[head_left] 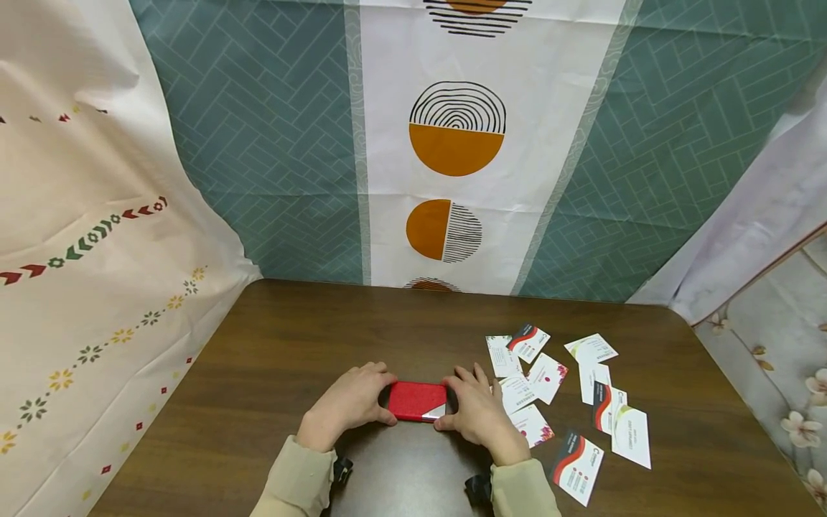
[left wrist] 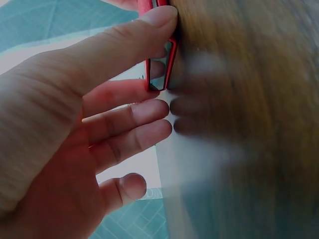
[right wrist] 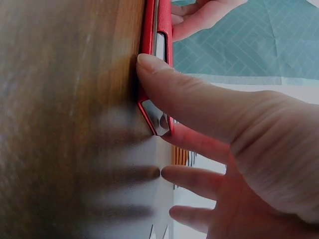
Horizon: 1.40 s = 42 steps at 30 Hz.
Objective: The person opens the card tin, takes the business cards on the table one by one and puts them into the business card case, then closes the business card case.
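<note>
Sleeves: two beige cuffs, left sleeve (head_left: pixel 302 474) and right sleeve (head_left: pixel 525 488), nearest the viewer at the lower edge; black wrist strap (head_left: pixel 343 470) at the left, a second strap (head_left: pixel 478 490) at the right.
Left grip (head_left: pixel 351 404): grasping; thumb and index finger pinch the left end of a red case (head_left: pixel 413 398), parted only by its thickness; remaining fingers spread loosely below it in the left wrist view.
Right grip (head_left: pixel 477 411): grasping; thumb on the near edge of the right end, index finger at the far side; other fingers extended, apart from the case.
Worktop (head_left: pixel 291 330): dark brown wood grain, glossy, reflecting the fingers.
Cards, inner group (head_left: pixel 548 378): five, overlapping in part, just beside the right grip's outer fingers; floral, plain and black-red-white designs.
Cards, outer group (head_left: pixel 632 436): four in an overlapping column, farther right.
Card, single (head_left: pixel 578 468): black, red and white, nearer the viewer.
Backdrop (head_left: pixel 265 143): teal and white cloth with orange and black discs, behind the worktop.
Red case: level, lengthwise between both grips, silver corner (head_left: pixel 434 413) at near right; whether its underside touches the worktop cannot be told.
</note>
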{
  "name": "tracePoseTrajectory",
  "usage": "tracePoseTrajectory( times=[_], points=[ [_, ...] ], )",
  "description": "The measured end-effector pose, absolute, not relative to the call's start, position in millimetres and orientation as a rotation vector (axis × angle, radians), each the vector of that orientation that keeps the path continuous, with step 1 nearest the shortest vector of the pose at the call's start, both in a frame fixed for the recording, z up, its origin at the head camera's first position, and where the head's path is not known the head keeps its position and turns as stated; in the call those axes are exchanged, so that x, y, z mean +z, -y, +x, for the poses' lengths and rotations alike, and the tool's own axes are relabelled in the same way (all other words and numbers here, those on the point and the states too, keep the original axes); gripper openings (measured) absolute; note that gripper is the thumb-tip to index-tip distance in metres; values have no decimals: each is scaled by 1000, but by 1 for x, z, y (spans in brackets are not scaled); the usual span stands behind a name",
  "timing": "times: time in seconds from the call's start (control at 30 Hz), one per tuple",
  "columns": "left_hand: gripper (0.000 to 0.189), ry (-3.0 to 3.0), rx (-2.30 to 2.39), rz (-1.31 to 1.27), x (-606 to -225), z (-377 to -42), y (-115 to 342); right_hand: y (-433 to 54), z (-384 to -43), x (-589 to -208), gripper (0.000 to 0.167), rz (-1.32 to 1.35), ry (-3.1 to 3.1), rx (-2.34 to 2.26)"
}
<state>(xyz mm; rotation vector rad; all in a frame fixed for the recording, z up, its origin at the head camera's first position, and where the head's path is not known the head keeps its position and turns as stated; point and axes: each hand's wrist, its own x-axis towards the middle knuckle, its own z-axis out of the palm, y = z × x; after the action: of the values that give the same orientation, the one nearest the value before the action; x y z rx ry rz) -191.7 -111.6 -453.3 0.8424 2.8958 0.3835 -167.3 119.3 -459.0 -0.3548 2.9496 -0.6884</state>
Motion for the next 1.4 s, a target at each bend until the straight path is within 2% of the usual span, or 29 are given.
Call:
tracePoseTrajectory(
  times=[0.33, 0.6, 1.4],
  points=[
    [62, -2884, 329, 890, -452, -192, 115, -119, -167, -459, 65, -303, -2961, -684],
    [65, -2830, 409, 831, -451, -194, 120, -119, -167, -459, 66, -305, -2961, -690],
    [45, -2700, 754, 840, -445, -200, 131, -116, -165, -457, 67, -367, -3001, -658]
  ],
)
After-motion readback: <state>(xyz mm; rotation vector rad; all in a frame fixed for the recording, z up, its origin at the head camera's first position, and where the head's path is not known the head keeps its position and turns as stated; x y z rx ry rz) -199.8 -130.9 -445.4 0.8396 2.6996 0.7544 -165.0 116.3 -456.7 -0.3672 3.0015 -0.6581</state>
